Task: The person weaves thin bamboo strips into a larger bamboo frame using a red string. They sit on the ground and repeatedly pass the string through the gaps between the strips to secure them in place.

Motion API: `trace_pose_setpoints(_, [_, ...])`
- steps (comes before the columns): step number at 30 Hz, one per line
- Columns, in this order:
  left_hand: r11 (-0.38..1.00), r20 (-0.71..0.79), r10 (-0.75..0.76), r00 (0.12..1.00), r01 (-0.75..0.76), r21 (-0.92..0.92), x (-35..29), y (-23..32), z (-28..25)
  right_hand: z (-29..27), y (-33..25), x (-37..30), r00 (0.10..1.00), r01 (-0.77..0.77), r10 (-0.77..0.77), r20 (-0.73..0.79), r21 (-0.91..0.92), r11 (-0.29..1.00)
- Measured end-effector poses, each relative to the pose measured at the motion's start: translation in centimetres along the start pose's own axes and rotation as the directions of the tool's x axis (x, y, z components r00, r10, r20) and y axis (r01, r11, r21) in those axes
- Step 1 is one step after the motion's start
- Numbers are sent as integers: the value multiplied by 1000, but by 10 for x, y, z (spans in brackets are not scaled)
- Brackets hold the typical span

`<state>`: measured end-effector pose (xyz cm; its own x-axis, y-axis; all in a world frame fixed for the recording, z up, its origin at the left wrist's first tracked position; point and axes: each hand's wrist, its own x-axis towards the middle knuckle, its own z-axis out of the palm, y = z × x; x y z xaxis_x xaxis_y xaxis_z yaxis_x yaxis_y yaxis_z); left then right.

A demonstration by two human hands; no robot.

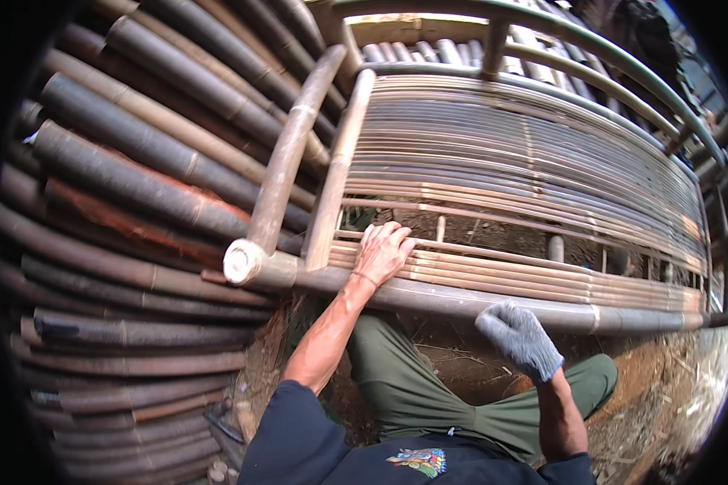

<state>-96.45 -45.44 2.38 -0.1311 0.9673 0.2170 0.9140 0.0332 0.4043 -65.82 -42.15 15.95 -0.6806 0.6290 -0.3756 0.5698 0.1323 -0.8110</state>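
A bamboo bench stands before me, its seat made of thin bamboo slats laid lengthwise. A long gap shows bare ground between the far slats and the near group of slats. My bare left hand has its fingers bent over a slat at the gap's near edge, close to the left end. In a grey knitted glove, my right hand hovers at the near side of the thick front pole. Its fingers are curled together; whatever lies inside is hidden.
Thick dark bamboo poles are stacked along the left. A bamboo backrest rail curves along the far side. The bench's left end has an upright-looking round post. Earth with dry scraps lies at the right, near my knees.
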Motion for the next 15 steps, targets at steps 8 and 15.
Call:
trace_pose_setpoints(8, [807, -80, 214, 974, -222, -548, 31, 83, -32, -93, -98, -99, 626, 260, -546, -557, -511, 819])
trace_pose_setpoints(15, [950, 489, -191, 851, 286, -127, 75, -4, -3, -117, 0, 37, 626, -485, -201, -753, -578, 656])
